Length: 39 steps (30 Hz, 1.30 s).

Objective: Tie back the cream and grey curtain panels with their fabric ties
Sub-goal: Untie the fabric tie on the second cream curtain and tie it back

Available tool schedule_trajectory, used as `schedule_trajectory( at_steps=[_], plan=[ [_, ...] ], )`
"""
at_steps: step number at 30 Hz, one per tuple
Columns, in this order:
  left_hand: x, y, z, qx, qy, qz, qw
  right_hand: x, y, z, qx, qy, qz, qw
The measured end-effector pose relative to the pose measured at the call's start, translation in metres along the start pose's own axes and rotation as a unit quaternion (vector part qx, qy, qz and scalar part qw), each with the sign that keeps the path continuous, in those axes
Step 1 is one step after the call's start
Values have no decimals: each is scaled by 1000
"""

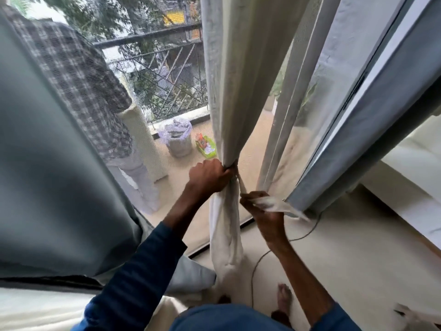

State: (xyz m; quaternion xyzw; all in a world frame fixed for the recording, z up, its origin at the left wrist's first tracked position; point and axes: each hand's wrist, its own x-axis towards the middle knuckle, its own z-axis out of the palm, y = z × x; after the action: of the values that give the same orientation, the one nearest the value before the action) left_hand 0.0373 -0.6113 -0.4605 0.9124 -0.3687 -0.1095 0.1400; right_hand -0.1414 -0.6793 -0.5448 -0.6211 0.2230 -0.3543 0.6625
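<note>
With the left hand (207,175) clenched round the gathered cream curtain panel (235,91), beside the grey curtain panel (358,144), and the right hand (261,211) pinching the loose fabric tie (279,204), any slack grip could let the bunch spill open.

No readable text, label, brand or number anywhere. Yellow board (175,17) outside, beyond the window mesh (164,75) near the top edge, too blurred to read. Colourful packets (202,140) in the green tray (211,142) on the balcony floor (257,139), print too small to make out.
</note>
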Motion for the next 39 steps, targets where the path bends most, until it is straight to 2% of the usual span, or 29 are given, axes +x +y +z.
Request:
schedule_trajectory(
  at_steps=[3,6,9,12,13,16,17,19,22,29,32,36,39],
  plan=[
    [5,5,4,-115,-72,-25,990,-5,1,18,-34,-46,21,998],
    [7,11,16,-179,-63,-7,982,-7,-4,26,-92,-101,100,985],
    [3,10,28,-197,-32,11,980,5,-6,16,-128,-144,75,978],
    [1,-1,34,-194,-40,28,980,19,-3,0,-128,-254,104,953],
    [1,-7,34,-174,-36,47,983,23,-1,-4,-148,-242,109,953],
    [-8,-21,28,-169,-61,122,976,38,-5,-14,-182,-102,82,975],
    [-13,-24,24,-180,-78,147,969,43,-9,-15,-181,-85,58,978],
    [-24,-26,16,-196,-111,196,954,52,-13,-10,-201,-112,23,973],
    [-31,-28,12,-175,-166,240,940,64,-10,7,-221,-169,15,960],
    [-39,-61,0,-275,-205,202,918,60,13,12,-239,-211,17,948],
    [-45,-71,-2,-336,-156,166,914,55,4,11,-196,-225,36,954],
    [-35,-76,-7,-245,-29,162,955,53,-16,10,-150,-277,89,945],
    [-30,-52,-6,-196,48,200,959,51,-17,12,-138,-305,135,933]
  ],
)
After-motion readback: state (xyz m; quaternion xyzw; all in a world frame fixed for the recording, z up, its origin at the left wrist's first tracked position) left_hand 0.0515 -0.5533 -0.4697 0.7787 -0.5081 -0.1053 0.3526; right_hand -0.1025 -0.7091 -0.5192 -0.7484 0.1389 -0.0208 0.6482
